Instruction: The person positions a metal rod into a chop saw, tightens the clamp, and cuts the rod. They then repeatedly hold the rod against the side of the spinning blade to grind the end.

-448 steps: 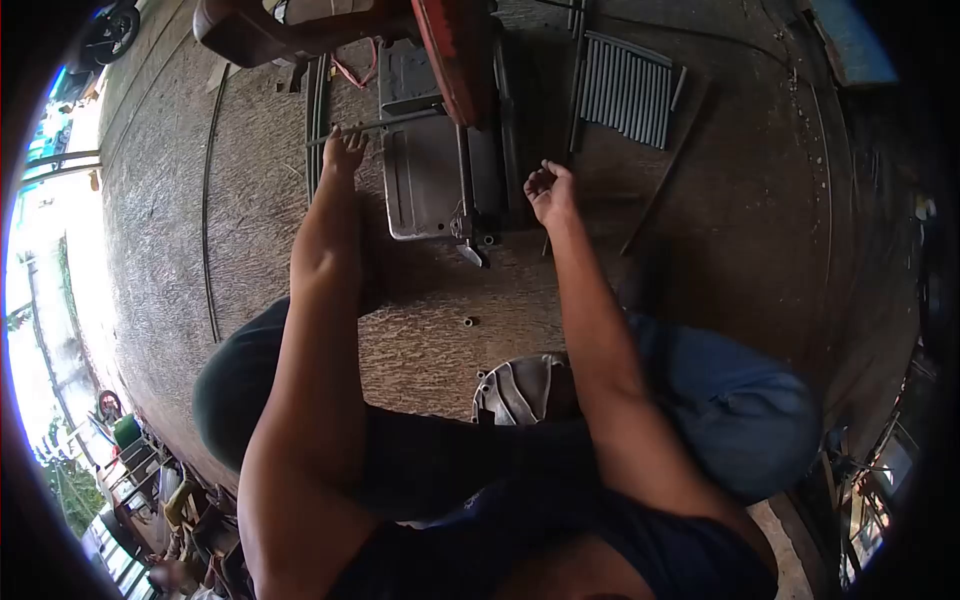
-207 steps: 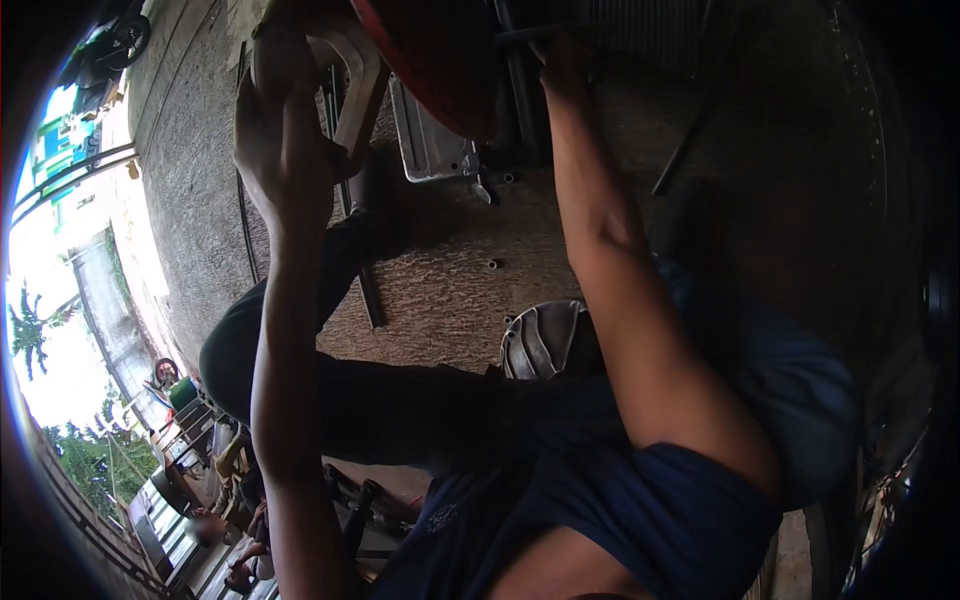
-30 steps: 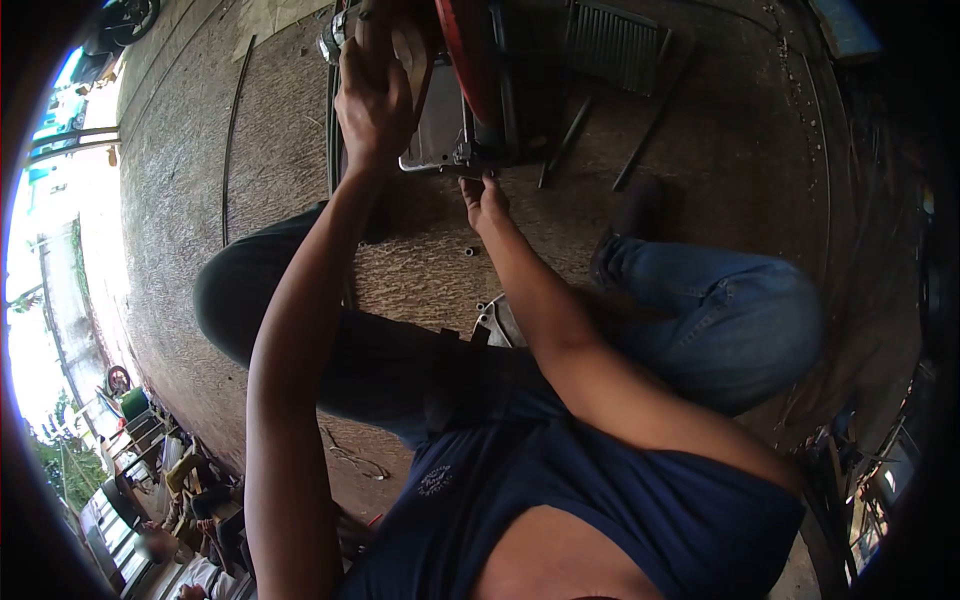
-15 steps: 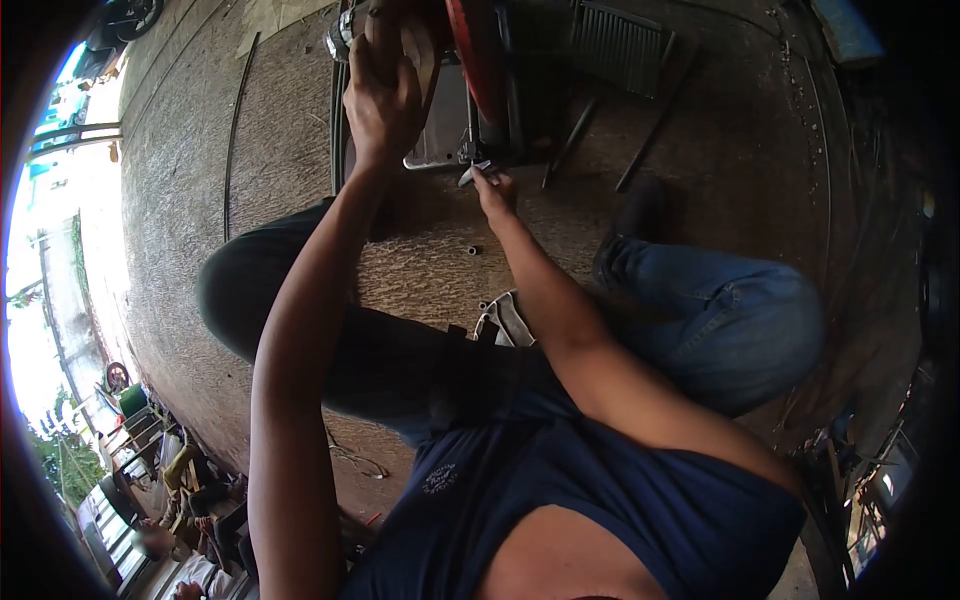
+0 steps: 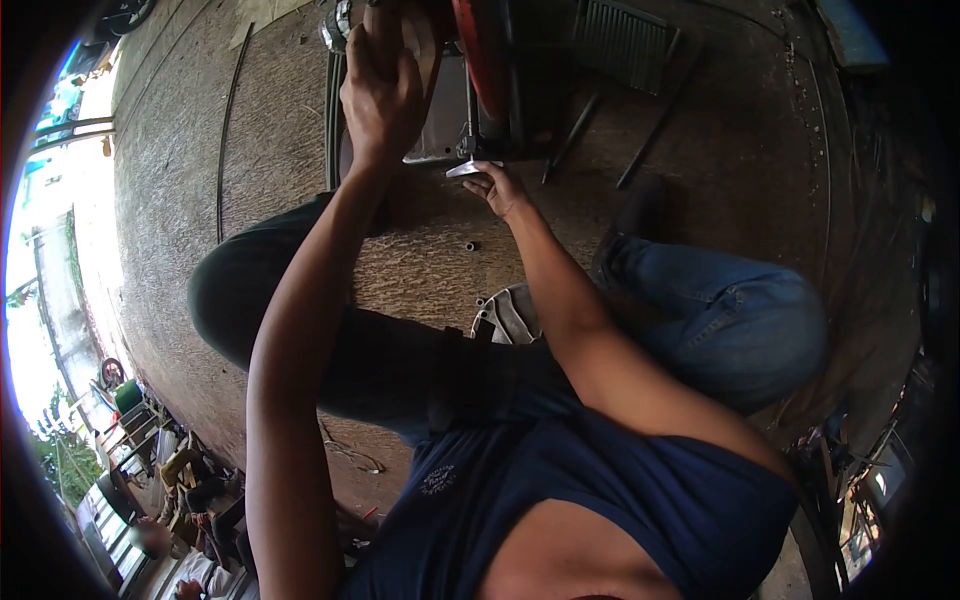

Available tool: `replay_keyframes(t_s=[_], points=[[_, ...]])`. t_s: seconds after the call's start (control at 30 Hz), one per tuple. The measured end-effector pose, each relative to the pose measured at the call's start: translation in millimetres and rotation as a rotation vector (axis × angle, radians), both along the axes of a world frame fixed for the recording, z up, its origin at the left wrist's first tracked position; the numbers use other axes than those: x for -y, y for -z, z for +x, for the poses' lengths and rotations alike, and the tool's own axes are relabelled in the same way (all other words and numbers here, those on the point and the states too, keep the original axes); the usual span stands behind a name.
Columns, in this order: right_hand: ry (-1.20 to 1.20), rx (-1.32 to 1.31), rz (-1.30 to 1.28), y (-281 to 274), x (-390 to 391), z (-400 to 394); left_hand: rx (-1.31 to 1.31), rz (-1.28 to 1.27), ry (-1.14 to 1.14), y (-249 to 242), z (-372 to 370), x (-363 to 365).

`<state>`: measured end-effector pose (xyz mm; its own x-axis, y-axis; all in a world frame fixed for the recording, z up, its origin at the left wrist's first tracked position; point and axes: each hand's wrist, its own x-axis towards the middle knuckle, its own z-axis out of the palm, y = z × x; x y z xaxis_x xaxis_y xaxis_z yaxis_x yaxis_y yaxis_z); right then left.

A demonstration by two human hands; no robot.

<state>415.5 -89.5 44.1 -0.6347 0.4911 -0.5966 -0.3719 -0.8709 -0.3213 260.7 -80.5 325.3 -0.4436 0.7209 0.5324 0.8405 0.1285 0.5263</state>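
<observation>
My left hand [image 5: 380, 115] is wrapped around the handle [image 5: 383, 35] of a cut-off saw at the top of the view. The saw's red guard [image 5: 482, 60] rises just right of that hand. Below it, a screw rod [image 5: 471, 95] runs along the saw's base [image 5: 435, 135] to a shiny metal crank handle [image 5: 466, 170]. At this crank is my right hand [image 5: 500, 188], its fingers apart and the thumb side close against the metal. Whether the fingertips press on it is hard to see.
A small metal ring [image 5: 472, 246] lies on the floor before me. A grey cast-metal part [image 5: 512, 312] rests between my legs. Dark metal bars [image 5: 650, 135] and a ribbed panel [image 5: 622, 45] lie right of the saw. Another person [image 5: 190, 570] is at lower left.
The crank handle has turned to a flatter angle. My right hand has loosened, its fingers now spread beside the crank. My left hand stays on the saw handle.
</observation>
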Motion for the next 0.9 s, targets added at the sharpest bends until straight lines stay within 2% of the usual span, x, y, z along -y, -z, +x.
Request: replay_keyframes(t_s=[0.03,0.1,0.13,0.17,0.23,0.27,0.33,0.37,0.43,0.47,0.53,0.57,0.6,0.63,0.67,0.7,0.77,0.83,0.9], points=[[-0.011,-0.008,0.0,6.3,3.7,-1.1,0.05,-0.062,-0.028,-3.2,1.4,1.2],[0.07,-0.042,-0.069,-5.7,10.7,1.2,-0.079,0.026,-0.037,-2.9,1.1,-1.6],[0.038,0.021,-0.039,-11.6,8.7,2.8,0.056,-0.021,-0.021,-3.4,1.5,0.9],[0.037,0.022,-0.035,-15.6,1.8,11.0,0.058,-0.017,-0.022,2.5,-1.2,1.9],[-0.291,0.118,-0.171,-24.7,-26.9,21.3,-0.096,-0.081,0.052,19.4,-15.7,-1.6],[-0.202,0.541,-0.098,-35.9,-33.6,7.0,-0.1,-0.081,0.052,10.3,-11.7,-2.1],[0.223,1.237,0.521,16.2,-51.3,-16.6,0.227,-0.098,-0.073,-13.3,5.2,-0.2],[0.22,1.24,0.519,1.5,-52.9,-21.2,0.23,-0.102,-0.073,-13.7,5.9,2.7],[0.052,1.523,0.626,-50.3,-65.9,-37.9,0.324,-0.153,-0.048,-15.6,5.6,1.9],[0.062,1.529,0.625,-53.4,-65.0,-43.4,0.327,-0.148,-0.039,-15.2,4.8,0.0],[-0.191,1.599,0.787,-50.4,-60.3,-51.7,0.122,-0.152,-0.022,-5.4,-0.8,-0.3],[-0.184,1.606,0.786,-39.3,-58.8,-52.6,0.02,-0.151,-0.017,2.2,-6.1,-0.3],[-0.124,1.622,0.925,-25.9,-53.4,-51.6,-0.171,-0.151,0.057,4.9,-9.9,0.9],[-0.068,1.634,1.061,-11.8,-47.1,-50.2,-0.164,-0.153,0.063,10.6,-9.6,0.1],[-0.209,1.712,1.067,-27.1,-41.8,-48.7,-0.023,-0.096,0.029,-1.5,-0.4,1.4],[-0.216,1.715,1.065,-26.3,-38.4,-45.8,0.115,-0.037,-0.007,-7.8,3.9,1.7],[-0.209,1.581,1.111,-29.6,-37.4,-41.0,0.102,-0.053,-0.017,-0.3,-2.5,2.1],[-0.213,1.565,1.106,-36.4,-37.3,-38.7,-0.616,-0.161,0.049,6.4,-12.4,3.7],[-0.227,1.545,1.089,-30.7,-37.1,-40.3,-0.635,-0.155,0.057,-0.6,-8.1,4.2]])
